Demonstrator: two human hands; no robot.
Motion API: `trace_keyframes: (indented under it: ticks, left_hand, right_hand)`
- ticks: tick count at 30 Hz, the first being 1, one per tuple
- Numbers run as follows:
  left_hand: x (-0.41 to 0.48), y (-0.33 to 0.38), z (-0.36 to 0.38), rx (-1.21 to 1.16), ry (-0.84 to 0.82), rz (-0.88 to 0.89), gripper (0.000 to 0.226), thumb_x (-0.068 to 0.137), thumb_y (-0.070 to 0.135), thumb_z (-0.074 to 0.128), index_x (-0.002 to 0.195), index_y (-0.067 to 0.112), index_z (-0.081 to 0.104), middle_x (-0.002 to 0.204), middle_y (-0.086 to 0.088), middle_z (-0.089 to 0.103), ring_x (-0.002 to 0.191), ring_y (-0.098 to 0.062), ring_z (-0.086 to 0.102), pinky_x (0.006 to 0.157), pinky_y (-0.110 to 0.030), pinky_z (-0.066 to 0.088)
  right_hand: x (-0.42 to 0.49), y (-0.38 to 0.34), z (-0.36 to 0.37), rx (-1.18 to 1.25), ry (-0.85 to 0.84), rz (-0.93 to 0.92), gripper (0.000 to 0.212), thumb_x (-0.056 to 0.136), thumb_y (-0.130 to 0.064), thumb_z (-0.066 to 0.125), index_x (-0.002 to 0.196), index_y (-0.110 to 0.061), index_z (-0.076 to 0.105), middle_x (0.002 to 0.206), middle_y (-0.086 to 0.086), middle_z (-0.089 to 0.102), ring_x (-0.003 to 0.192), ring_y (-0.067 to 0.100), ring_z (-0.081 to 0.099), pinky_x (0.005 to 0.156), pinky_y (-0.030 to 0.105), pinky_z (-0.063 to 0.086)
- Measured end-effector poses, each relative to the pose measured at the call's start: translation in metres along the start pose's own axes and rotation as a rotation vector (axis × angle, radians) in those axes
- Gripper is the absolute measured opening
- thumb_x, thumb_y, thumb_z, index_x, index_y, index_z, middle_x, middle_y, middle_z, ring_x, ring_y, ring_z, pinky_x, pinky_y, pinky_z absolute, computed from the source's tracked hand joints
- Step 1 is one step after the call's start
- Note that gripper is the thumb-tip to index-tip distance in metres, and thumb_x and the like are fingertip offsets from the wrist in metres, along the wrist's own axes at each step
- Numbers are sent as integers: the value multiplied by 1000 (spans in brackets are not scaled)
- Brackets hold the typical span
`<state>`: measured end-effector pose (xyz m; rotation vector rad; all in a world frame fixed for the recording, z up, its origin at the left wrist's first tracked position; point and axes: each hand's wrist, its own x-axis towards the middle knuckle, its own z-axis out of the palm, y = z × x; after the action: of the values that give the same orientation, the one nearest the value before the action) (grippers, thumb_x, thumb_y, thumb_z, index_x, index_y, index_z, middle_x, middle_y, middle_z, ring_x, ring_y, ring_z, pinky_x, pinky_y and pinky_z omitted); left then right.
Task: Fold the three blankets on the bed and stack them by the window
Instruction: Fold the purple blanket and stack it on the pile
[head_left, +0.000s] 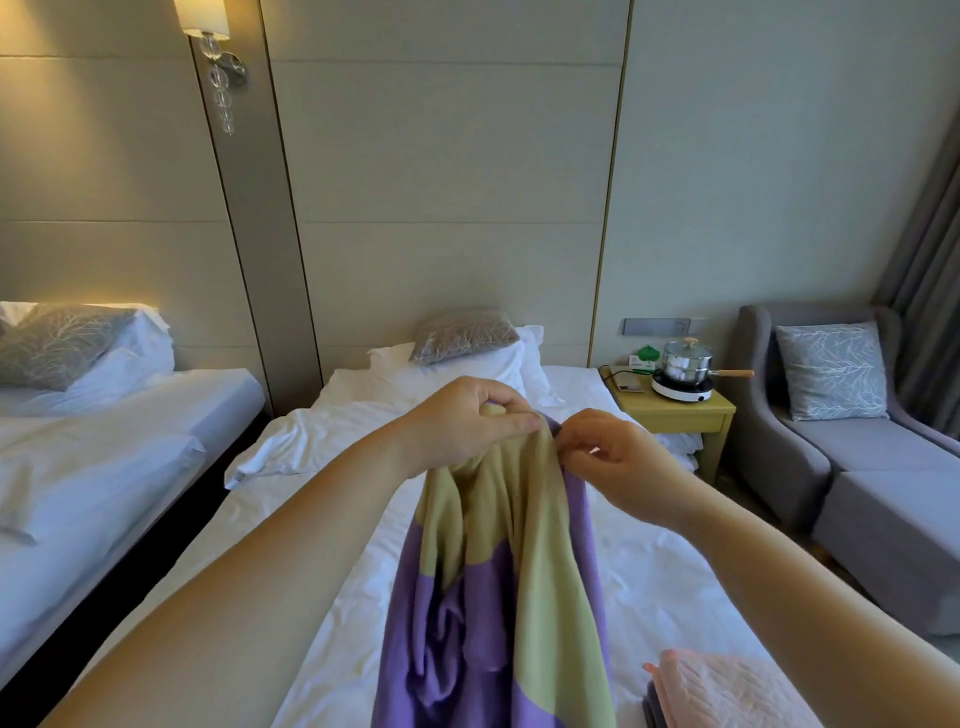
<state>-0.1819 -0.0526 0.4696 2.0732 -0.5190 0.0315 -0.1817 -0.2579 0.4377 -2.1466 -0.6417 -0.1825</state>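
**Purple-and-green blanket (498, 597) held up over the bed (649, 571)**

The blanket hangs in loose folds from both hands above the white sheet. The left hand (467, 426) grips its bunched top edge, fingers curled round the cloth. The right hand (618, 462), just beside it, pinches the purple border between thumb and forefinger. At the bed's near right corner a folded pink blanket (727, 691) lies on a darker folded cloth (652, 709). A pot (683, 361) stands on the bedside worktop (685, 410).
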Motion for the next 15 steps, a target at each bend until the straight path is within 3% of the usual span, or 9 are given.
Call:
trace_keyframes:
  ticks: [4,6,8,11,13,15]
  left_hand:
    - [7,12,-4,55,128,99,13,87,25,68,76,31,71,80,21,69,78,8,60,75,-5,40]
    - [7,15,-9,61,188,119,14,88,25,66,78,33,70,72,26,67,72,12,59,68,-2,39]
    - [7,17,-13,65,223,133,13,89,26,66,80,35,69,68,28,65,69,13,58,65,-5,38]
    - [7,21,-13,47,226,158,12,89,25,65,83,34,69,74,31,66,75,14,59,70,-3,39]
    - [6,23,-11,42,210,186,12,90,20,64,84,30,68,66,31,63,66,15,57,64,1,37]
    - [5,25,-10,48,203,210,10,92,16,63,86,23,67,57,31,59,55,16,54,55,1,35]
  right_hand:
    - [-11,21,3,-498,141,-62,13,83,-8,58,81,-11,70,90,-5,60,81,18,59,73,31,48]
    - [-13,29,1,-574,151,-11,17,86,-16,58,77,-9,70,88,-4,63,81,17,60,72,32,48]
    - [-14,31,-2,-446,116,15,17,87,-18,60,79,-13,74,91,-6,66,85,10,60,78,26,48]
    - [-14,20,2,5,19,39,21,86,-12,66,93,-30,71,101,-10,61,94,2,59,87,20,48]
    - [-13,14,8,203,-31,37,32,85,-7,66,99,-37,66,98,-2,59,95,5,57,87,20,49]
    - [-12,8,13,299,-60,42,30,84,-8,68,96,-35,65,91,3,55,88,6,57,82,18,49]
